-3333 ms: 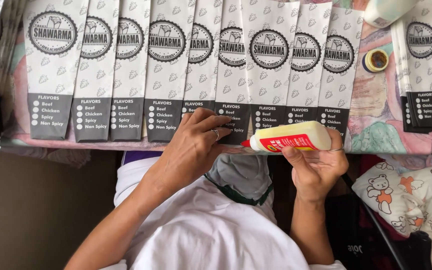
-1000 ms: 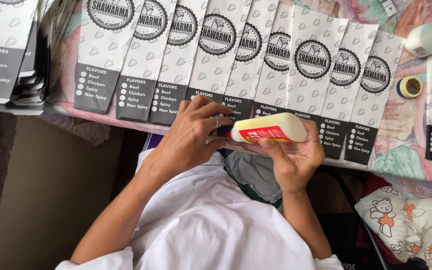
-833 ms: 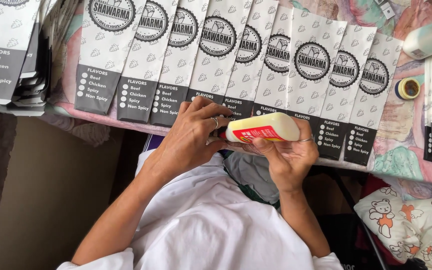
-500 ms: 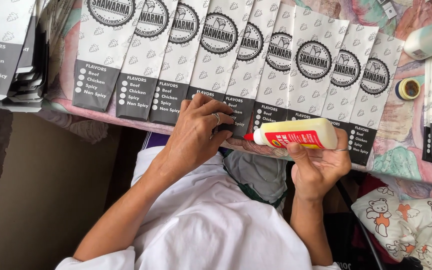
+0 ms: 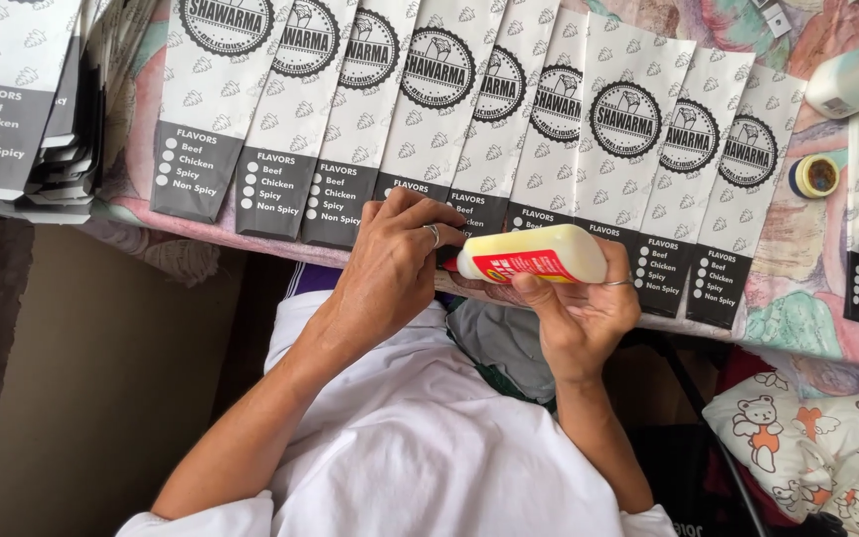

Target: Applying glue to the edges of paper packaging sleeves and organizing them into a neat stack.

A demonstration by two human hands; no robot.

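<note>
Right grip (image 5: 584,313) clenched round a pale glue bottle (image 5: 539,261), held level.
Left grip (image 5: 395,261) presses fingertips on a paper sleeve's dark end (image 5: 474,211); sleeves overlap along the bench (image 5: 797,298).

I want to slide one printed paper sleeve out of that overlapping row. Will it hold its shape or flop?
Probably floppy: each paper sleeve looks thin and flat. Likely light, so pulling one may drag its overlapping neighbours. The left hand pressing the lower ends suggests they shift easily.

Your pale yellow glue bottle (image 5: 534,262) with its red label, white paper bags (image 5: 420,109) with grey speckle pattern, black round emblems and dark grey bottom bands, your white shirt (image 5: 420,447), pastel floral cloth (image 5: 807,298), yellow tape roll (image 5: 813,176).
</note>
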